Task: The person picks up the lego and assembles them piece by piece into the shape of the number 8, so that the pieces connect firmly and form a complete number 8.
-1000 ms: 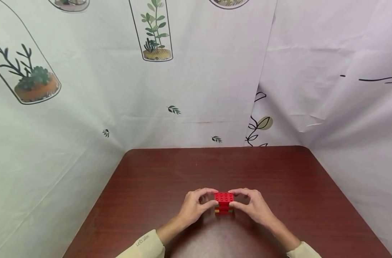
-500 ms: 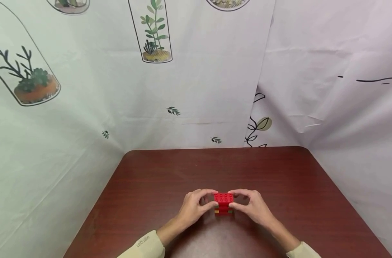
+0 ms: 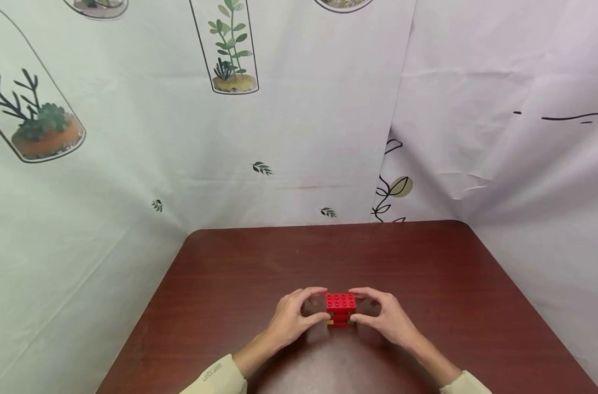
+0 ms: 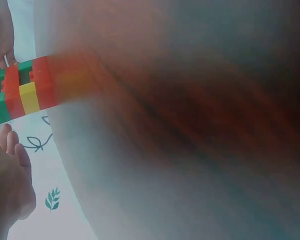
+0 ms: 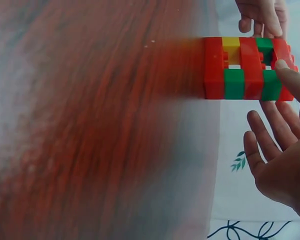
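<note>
A small stack of toy building bricks (image 3: 340,302) stands upright on the table, with a red studded brick on top. In the right wrist view the brick stack (image 5: 250,70) shows red layers with green and yellow bricks between them and gaps inside. My left hand (image 3: 290,318) is at its left side, thumb tip by the lower front edge and index finger near the back corner. On the other side my right hand (image 3: 393,322) curves around loosely, its thumb overlapping the front right edge. Whether either thumb presses on the bricks is too small to tell.
The dark reddish-brown table (image 3: 230,273) has rounded far corners. White cloth (image 3: 299,126) printed with plants and leaves hangs behind it and along both sides. Pale sleeves (image 3: 222,375) cover both forearms.
Thumbs and index fingers of both hands have spread apart slightly, and the thumbs have slid lower along the stack. The left fingertips have shifted a little to the left. The stack stays in place.
</note>
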A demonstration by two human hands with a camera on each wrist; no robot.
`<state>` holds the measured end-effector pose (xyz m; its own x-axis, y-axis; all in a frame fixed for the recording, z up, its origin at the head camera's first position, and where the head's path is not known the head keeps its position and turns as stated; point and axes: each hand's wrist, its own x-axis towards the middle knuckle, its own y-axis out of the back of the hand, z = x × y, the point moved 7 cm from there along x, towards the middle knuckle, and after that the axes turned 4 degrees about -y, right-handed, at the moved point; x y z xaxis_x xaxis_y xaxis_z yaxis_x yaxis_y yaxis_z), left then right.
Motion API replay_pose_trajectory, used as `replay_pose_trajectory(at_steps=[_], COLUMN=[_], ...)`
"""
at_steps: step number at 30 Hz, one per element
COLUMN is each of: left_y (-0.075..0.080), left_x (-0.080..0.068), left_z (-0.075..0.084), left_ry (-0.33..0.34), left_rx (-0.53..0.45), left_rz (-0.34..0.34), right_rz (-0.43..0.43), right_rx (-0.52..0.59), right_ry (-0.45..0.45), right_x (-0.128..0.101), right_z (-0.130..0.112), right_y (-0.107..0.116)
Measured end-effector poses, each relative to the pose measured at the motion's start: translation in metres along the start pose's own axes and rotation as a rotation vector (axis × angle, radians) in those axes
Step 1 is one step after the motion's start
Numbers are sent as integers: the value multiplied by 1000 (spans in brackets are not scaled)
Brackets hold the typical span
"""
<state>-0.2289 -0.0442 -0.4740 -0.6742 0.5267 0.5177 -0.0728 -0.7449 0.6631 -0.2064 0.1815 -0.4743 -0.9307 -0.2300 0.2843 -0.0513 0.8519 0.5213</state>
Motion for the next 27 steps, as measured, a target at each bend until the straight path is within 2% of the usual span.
replay_pose_trajectory(at_steps=[9, 16, 20, 27], left_y=[-3, -10, -12, -12], left_x=[-12, -15, -15, -15], left_z=[-5, -7, -8, -7], left_ry=[89, 157, 167, 183], left_rx=[-5, -90, -94, -83], left_rz=[6, 2, 5, 2], right_rz=[-39, -51, -39, -3], right_rx=[56, 110, 115, 62], right_ry=[-83, -85, -77, -88], right_x=[-2, -3, -3, -3], right_z=[10, 13, 13, 17], right_y=[-1, -6, -7, -4])
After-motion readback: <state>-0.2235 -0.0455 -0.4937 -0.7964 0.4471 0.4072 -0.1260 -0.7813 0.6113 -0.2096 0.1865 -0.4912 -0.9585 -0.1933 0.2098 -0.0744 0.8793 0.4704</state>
